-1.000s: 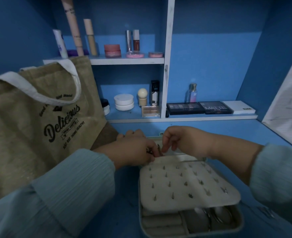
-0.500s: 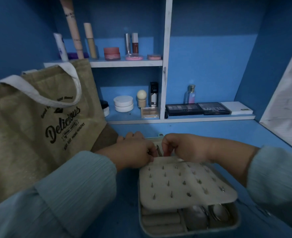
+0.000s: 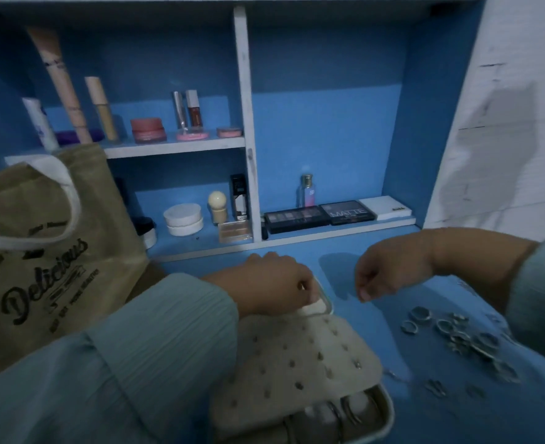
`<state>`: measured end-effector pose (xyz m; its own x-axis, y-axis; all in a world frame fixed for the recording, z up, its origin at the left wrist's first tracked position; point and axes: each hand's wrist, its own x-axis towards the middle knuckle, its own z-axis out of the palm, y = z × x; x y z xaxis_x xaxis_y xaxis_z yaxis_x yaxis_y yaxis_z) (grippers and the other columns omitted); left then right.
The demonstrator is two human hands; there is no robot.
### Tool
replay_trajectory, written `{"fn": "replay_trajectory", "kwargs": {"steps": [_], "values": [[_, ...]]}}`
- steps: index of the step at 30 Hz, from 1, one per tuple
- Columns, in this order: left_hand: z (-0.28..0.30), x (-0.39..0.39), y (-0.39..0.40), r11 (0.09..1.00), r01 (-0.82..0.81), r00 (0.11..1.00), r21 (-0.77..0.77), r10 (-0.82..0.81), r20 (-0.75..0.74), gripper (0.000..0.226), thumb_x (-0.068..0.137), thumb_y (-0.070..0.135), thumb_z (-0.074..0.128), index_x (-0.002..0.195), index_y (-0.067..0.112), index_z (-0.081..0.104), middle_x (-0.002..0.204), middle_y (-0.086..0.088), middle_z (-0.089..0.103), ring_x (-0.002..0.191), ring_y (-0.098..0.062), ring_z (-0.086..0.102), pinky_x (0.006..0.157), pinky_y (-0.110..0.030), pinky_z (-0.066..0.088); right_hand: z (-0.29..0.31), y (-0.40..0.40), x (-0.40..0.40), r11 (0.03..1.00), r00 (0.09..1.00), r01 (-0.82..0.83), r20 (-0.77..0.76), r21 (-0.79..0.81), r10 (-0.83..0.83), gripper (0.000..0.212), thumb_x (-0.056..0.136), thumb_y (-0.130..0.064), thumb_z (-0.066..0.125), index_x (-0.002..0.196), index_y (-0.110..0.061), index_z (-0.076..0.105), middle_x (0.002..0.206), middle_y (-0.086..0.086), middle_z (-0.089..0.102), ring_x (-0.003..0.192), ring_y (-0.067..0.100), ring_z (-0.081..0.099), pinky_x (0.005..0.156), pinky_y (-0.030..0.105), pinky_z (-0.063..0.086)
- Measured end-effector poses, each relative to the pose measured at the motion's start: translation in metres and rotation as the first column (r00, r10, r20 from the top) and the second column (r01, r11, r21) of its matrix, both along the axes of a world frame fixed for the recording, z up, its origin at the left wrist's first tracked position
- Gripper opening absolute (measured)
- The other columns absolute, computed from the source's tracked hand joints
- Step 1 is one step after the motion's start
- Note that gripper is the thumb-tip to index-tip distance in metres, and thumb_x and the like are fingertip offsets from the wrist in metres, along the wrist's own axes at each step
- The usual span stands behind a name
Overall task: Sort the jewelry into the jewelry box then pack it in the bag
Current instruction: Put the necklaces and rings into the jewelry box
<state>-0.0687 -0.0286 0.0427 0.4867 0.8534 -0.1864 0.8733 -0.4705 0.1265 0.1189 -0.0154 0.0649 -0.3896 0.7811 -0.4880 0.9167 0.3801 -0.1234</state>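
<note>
The left hand (image 3: 277,285) is pinching the earring panel (image 3: 297,357) at its far edge. The right hand (image 3: 390,274), fingers loosely curled and holding nothing, is hovering over bare desk (image 3: 361,315); blurred rings (image 3: 450,331) are lying just below it.

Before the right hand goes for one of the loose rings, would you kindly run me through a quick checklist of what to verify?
1. Right hand free: ok, its loosely curled fingers hold nothing visible.
2. Loose rings reachable: ok, they lie on the blue surface under the right forearm.
3. Earring panel steadied: ok, the left hand holds its far edge.
4. Ring compartment in the jewelry box exposed: cannot tell, the panel covers most of it.
5. Bag ready: cannot tell, it stands at left but its opening is hidden.
</note>
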Motion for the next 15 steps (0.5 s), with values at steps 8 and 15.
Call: {"fn": "replay_trajectory", "kwargs": {"steps": [8, 15], "values": [[-0.004, 0.086, 0.016, 0.972, 0.212, 0.977, -0.099, -0.212, 0.009, 0.022, 0.093, 0.042, 0.047, 0.11, 0.034, 0.059, 0.118, 0.009, 0.053, 0.114, -0.014, 0.044, 0.102, -0.034, 0.036, -0.004, -0.022, 0.098, 0.969, 0.973, 0.232, -0.016, 0.082, -0.231, 0.009, 0.089, -0.024, 0.057, 0.093, -0.022, 0.064, 0.08, -0.007, 0.061, 0.07, 0.01, 0.055, 0.066, 0.014, 0.044], [-0.01, 0.117, 0.007, 0.891, 0.352, 0.925, -0.287, -0.378, -0.041, 0.012, 0.078, 0.042, 0.07, 0.076, 0.039, 0.059, 0.095, 0.018, 0.061, 0.093, -0.004, 0.057, 0.09, -0.028, 0.047, -0.026, -0.068, 0.136, 0.944, 0.934, 0.299, -0.247, 0.141, -0.259, 0.01, 0.085, -0.025, 0.062, 0.084, -0.034, 0.063, 0.08, -0.018, 0.061, 0.067, -0.005, 0.052, 0.066, 0.01, 0.039]]}}
